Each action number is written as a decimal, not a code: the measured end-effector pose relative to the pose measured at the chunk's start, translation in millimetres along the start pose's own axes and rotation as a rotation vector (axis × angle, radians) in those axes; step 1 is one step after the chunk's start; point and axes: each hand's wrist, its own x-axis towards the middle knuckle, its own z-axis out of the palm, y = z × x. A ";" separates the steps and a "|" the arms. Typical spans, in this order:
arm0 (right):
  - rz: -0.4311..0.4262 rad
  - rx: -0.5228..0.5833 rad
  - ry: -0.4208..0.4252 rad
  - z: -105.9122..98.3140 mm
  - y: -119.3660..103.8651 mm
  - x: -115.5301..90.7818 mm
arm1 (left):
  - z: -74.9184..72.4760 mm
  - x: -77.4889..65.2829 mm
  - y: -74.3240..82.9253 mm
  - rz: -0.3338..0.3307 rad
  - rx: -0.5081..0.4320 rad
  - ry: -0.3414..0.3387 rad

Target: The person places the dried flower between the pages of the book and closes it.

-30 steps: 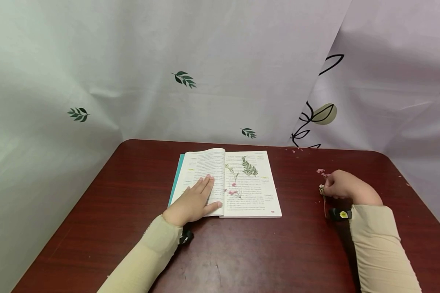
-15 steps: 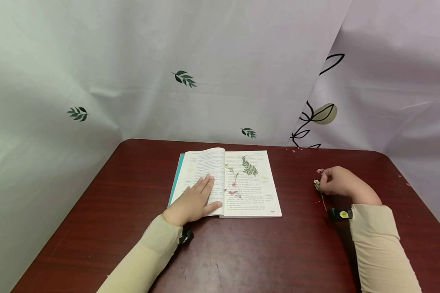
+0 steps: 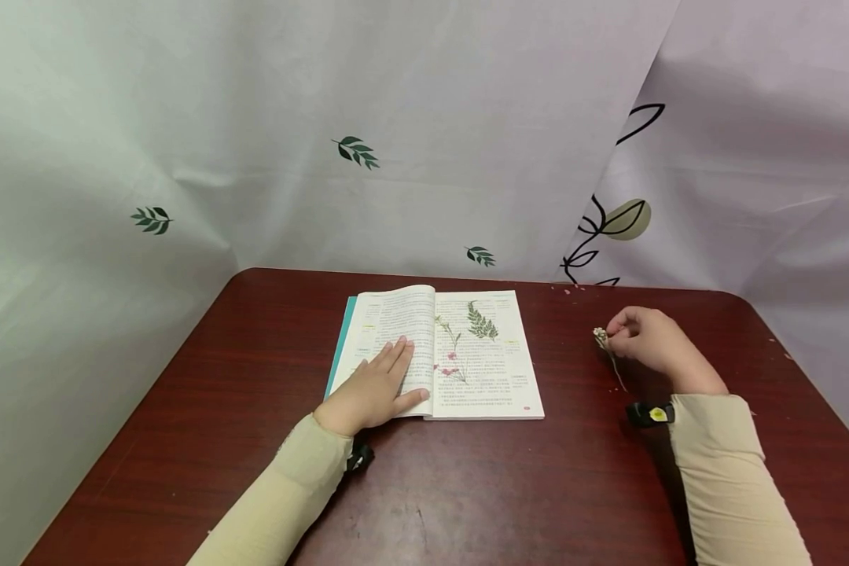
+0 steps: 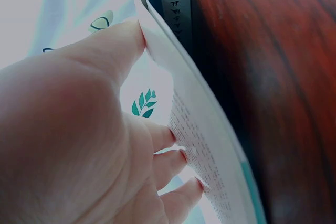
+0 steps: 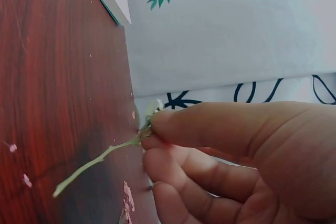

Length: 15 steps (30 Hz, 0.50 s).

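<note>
An open book (image 3: 491, 401) lies on the table, its left page pressed down by my left hand (image 3: 371, 393), whose fingers are straight and spread. In the left wrist view the fingertips touch the printed page (image 4: 202, 145). On the right page rest a green fern sprig (image 3: 482, 321), a yellowish sprig (image 3: 447, 328) and a stem with pink flowers (image 3: 451, 372). To the right of the book my right hand (image 3: 654, 346) pinches a small white flower (image 3: 600, 336) between thumb and finger. Its green stem (image 5: 100, 159) hangs down over the table.
Pink flower bits (image 5: 127, 200) lie on the table under the right hand, and small petals (image 3: 567, 292) are scattered near the back edge. The dark red table (image 3: 495, 487) meets a hanging pale cloth (image 3: 276, 141) with leaf prints behind.
My right hand has lifted the white flower from near the table, up and slightly left. The pink flower seen beside that hand is now hidden in the head view. My left hand stays put.
</note>
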 end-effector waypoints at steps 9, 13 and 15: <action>0.027 0.001 0.056 3.8 -4.3 3.3 | -1.2 0.1 1.0 0.002 -0.001 0.002; 0.012 0.016 0.079 6.6 -7.4 3.5 | -1.8 0.1 1.4 0.002 0.003 0.002; 0.001 0.032 0.093 8.1 -9.1 3.6 | -1.9 0.1 1.5 0.001 0.002 0.004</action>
